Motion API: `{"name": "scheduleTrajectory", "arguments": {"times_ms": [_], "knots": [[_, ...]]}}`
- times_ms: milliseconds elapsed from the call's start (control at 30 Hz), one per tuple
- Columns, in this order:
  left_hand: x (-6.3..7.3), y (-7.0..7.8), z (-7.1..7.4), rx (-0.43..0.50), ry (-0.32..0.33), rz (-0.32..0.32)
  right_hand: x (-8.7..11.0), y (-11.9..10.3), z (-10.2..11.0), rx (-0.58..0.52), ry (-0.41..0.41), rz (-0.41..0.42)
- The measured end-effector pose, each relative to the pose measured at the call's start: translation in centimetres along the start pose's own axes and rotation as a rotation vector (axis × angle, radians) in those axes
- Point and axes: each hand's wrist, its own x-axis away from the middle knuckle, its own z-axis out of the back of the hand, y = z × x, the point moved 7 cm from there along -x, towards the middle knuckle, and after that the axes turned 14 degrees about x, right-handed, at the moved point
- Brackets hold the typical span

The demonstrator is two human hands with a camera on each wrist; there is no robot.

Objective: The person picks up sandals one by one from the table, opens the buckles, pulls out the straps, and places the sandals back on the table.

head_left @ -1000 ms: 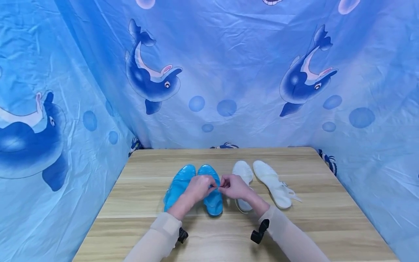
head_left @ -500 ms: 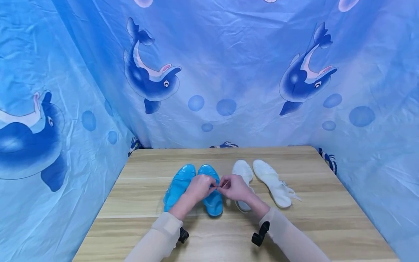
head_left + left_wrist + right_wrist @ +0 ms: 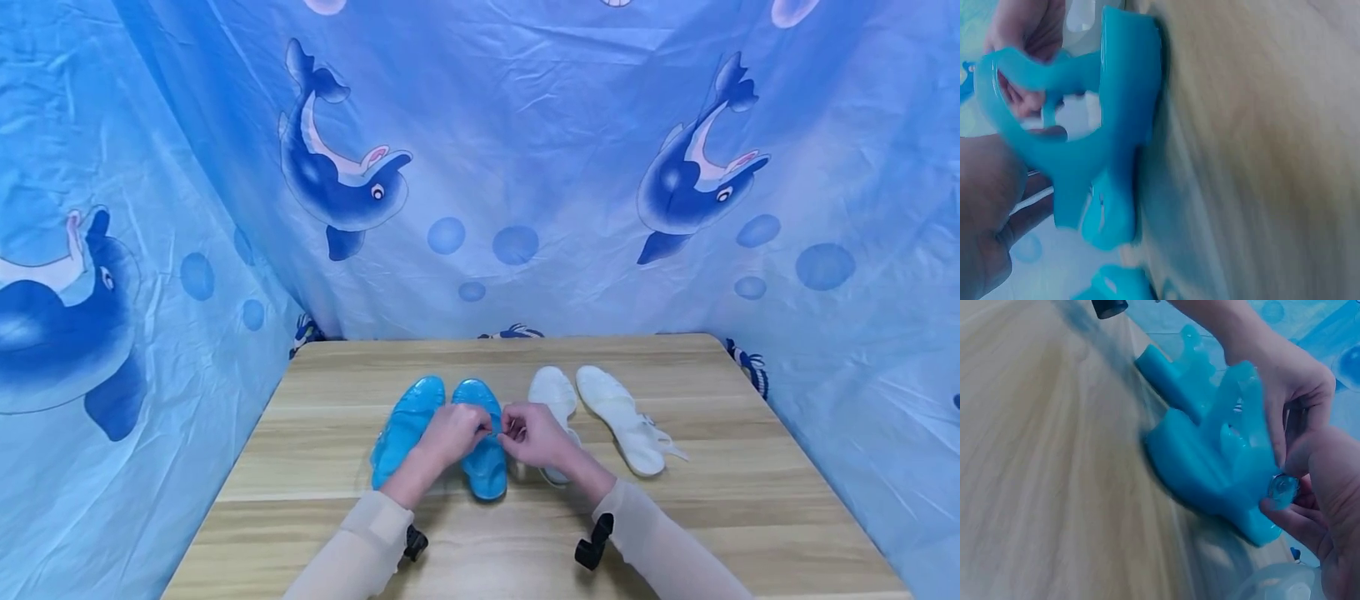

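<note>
Blue jelly sandal (image 3: 486, 485) between two pinching hands

On the wood-grain table (image 3: 487, 567), from the left: its blue mate (image 3: 405, 433); the left hand (image 3: 452, 429), pinching the sandal's strap (image 3: 1260, 444); the sandal, sole down, partly hidden by fingers; the right hand (image 3: 532, 435), pinching its round, clear buckle (image 3: 1283, 489), and blocking the nearer white sandal (image 3: 553, 388); the farther white sandal (image 3: 618, 417), strap splayed.

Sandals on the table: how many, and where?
4, left to right in the head view: outer blue sandal; inner blue sandal, partly covered by the left hand; inner white sandal, partly covered by the right hand; outer white sandal. None seems wholly hidden.
</note>
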Motion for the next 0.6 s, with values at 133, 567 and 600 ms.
{"name": "scheduleTrajectory", "arguments": {"times_ms": [133,567,600], "knots": [[-0.09,-0.28,0.35,-0.047,-0.006,0.043,-0.08,-0.31,-0.05,0.021,0.015,-0.004],[0.28,-0.06,0.14,-0.115,0.019,-0.030,0.34,0.19,0.00,-0.035,-0.018,-0.116],[0.30,-0.23,0.23,-0.106,0.021,-0.021,0.31,0.19,0.08,-0.037,-0.019,-0.115]]}}
